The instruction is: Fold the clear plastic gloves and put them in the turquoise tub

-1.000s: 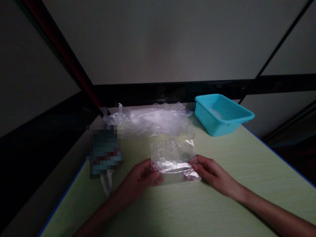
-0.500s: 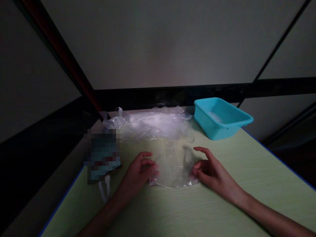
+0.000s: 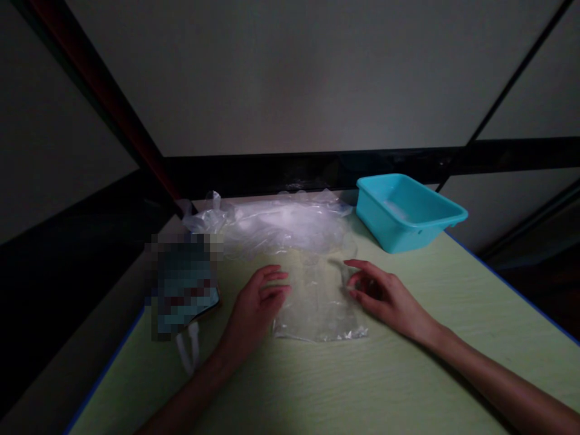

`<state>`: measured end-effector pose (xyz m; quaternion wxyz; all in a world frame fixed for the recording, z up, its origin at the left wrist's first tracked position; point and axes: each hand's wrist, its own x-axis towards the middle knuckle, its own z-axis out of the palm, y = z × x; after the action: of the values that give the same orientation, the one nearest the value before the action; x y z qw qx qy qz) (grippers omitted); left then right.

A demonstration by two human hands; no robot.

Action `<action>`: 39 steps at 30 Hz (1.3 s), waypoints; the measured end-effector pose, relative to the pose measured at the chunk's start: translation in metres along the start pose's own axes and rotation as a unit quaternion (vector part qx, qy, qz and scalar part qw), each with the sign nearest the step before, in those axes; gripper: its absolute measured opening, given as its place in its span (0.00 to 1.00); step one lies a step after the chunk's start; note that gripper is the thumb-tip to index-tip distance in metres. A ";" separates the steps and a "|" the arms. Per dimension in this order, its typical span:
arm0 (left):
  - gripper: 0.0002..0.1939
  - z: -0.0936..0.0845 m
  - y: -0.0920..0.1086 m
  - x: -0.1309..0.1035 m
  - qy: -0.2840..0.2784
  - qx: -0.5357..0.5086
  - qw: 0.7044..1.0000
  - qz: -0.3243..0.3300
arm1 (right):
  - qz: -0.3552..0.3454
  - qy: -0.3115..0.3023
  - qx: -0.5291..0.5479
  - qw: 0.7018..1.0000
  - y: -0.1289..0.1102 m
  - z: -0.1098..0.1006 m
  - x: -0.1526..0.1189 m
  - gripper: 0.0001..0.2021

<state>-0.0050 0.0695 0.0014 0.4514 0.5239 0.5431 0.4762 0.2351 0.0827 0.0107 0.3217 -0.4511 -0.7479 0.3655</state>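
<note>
Bag (image 3: 317, 320): clear plastic, spread flat on the table between the two hands; centre of the clock face. Near edge, at 6 o'clock, creased and shiny; far edge hard to tell from the pile.
Left hand (image 3: 256, 302): at 9 o'clock, by the bag's side; fingers spread, lightly bent. Contact: cannot tell.
Right hand (image 3: 385, 296): at 3 o'clock, by the opposite side; forefinger extended, the others curled toward the thumb. Pinch on bag: cannot tell.
Pile (image 3: 290, 223): crumpled clear plastic, 12 o'clock.
Bin (image 3: 414, 237): turquoise, upright, between 1 and 2 o'clock.
Blurred item (image 3: 185, 287): 9 o'clock, past left hand; pixelated.
White strap (image 3: 194, 341): beside it, toward 8 o'clock.
Table (image 3: 326, 386): pale green, blue-edged.
</note>
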 end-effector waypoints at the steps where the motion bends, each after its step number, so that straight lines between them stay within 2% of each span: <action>1: 0.17 0.000 -0.001 0.001 -0.011 -0.005 1.000 0.011 | -0.005 -0.006 -0.021 1.000 0.001 -0.001 0.001 0.18; 6: 0.16 0.000 -0.006 0.002 -0.052 0.021 0.998 0.042 | -0.020 -0.007 -0.060 0.998 0.005 0.001 0.002 0.13; 12: 0.18 0.002 -0.004 -0.002 -0.049 0.059 0.995 0.065 | 0.000 0.028 -0.030 0.999 0.011 0.001 0.000 0.14; 20: 0.20 0.002 -0.006 -0.003 -0.050 0.155 0.983 0.086 | -0.047 0.023 -0.121 0.991 0.008 0.002 -0.001 0.17; 22: 0.21 0.001 -0.006 -0.005 -0.028 0.201 0.974 0.104 | -0.068 0.038 -0.132 0.988 0.008 0.001 -0.002 0.17; 25: 0.20 -0.002 -0.006 -0.014 -0.014 0.293 0.938 0.183 | -0.102 0.057 -0.165 0.979 0.003 -0.004 -0.007 0.16; 27: 0.20 -0.002 -0.005 -0.022 -0.047 0.343 0.905 0.248 | -0.134 0.017 -0.206 0.969 -0.004 -0.008 -0.012 0.16; 30: 0.24 0.001 -0.003 -0.035 -0.127 0.408 0.851 0.304 | -0.193 -0.116 -0.280 0.933 -0.015 -0.011 -0.021 0.24; 32: 0.28 0.003 0.000 -0.040 -0.177 0.447 0.820 0.312 | -0.211 -0.191 -0.313 0.906 -0.019 -0.009 -0.026 0.32; 34: 0.31 0.004 0.001 -0.043 -0.213 0.475 0.796 0.308 | -0.212 -0.235 -0.325 0.891 -0.021 -0.006 -0.030 0.38; 39: 0.33 0.002 -0.001 -0.043 -0.252 0.513 0.773 0.274 | -0.200 -0.277 -0.334 0.879 -0.021 -0.003 -0.037 0.40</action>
<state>-0.0010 0.0271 -0.0001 0.0863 0.9056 0.4072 0.0815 0.2431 0.0429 0.0240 -0.0017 -0.2530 -0.9585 0.1318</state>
